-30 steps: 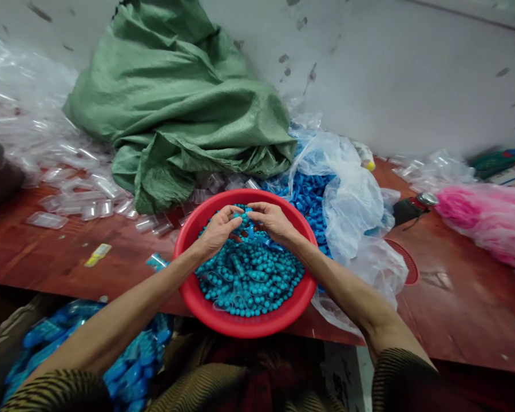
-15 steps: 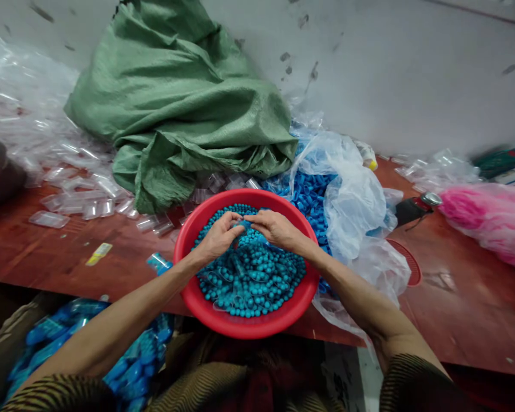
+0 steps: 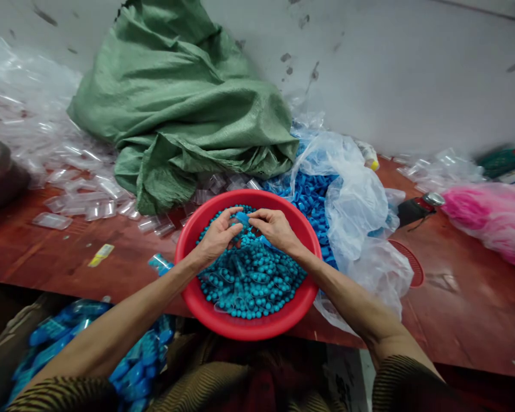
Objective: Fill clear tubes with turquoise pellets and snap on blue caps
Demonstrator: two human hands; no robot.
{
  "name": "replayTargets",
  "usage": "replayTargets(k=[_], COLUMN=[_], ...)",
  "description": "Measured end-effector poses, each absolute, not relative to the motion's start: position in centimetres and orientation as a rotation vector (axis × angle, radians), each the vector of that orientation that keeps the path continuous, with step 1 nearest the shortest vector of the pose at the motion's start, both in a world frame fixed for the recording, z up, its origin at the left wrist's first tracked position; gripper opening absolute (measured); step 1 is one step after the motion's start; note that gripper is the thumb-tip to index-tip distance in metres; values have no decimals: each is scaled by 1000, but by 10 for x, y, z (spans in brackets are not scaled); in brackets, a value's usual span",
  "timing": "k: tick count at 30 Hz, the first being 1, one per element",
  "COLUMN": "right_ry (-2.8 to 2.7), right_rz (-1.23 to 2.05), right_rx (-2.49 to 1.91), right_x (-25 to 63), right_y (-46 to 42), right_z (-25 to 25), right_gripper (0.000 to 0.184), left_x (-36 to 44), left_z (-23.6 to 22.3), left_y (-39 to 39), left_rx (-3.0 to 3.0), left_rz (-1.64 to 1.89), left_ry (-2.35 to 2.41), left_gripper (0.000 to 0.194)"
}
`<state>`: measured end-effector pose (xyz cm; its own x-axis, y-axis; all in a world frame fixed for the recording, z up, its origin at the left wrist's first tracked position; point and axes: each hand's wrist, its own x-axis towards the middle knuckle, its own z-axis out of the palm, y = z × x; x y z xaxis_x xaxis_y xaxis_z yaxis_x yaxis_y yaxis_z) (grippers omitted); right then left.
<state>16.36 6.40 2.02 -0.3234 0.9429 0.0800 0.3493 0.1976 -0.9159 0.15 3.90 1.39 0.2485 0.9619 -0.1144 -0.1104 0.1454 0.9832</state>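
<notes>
My left hand [image 3: 218, 236] curls over the red basin, its fingers closed round a small clear plastic tube with a blue cap [image 3: 242, 218] at its top. Most of the tube is hidden by the fingers. Close beside it, my right hand [image 3: 275, 230] is closed in a pinch, fingertips near the cap; what they hold is too small to make out. Beneath both hands, strings of turquoise beads [image 3: 253, 280] fill the red basin [image 3: 251, 330].
Behind the basin lies a green woven sack [image 3: 189, 109]. Blue caps [image 3: 313, 197] spill from a clear plastic bag [image 3: 354, 194] at right. Clear tubes [image 3: 83, 200] cover the table's left. A filled tube [image 3: 159, 264] lies left of the basin; blue-capped ones [image 3: 133, 372] are piled below.
My hands have drawn slightly apart, and the blue cap at my left fingertips shows more plainly. The view has shifted a little.
</notes>
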Motion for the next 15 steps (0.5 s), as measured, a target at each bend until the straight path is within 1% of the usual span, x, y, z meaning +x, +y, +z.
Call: replayTargets(k=[5, 9, 12, 14, 15], right_ry=[-1846, -1965, -2045, -2041, -1995], right_rz=[845, 738, 897, 1135, 1252], right_rx=[-1118, -990, -963, -1009, -1049], right_x=[159, 160, 169, 177, 180], right_y=[55, 58, 70, 79, 82], right_z=[14, 9, 15, 22, 24], right_gripper=[21, 25, 23, 21, 23], left_x=[6, 7, 2, -2, -3], left_z=[18, 16, 13, 12, 12], left_y=[37, 39, 41, 41, 41], left_rx=[1057, 1024, 1081, 1136, 1161], left_rz=[1045, 1073, 1046, 976, 935], left_ry=[991, 1012, 1042, 1034, 1024], left_gripper=[43, 38, 36, 38, 39])
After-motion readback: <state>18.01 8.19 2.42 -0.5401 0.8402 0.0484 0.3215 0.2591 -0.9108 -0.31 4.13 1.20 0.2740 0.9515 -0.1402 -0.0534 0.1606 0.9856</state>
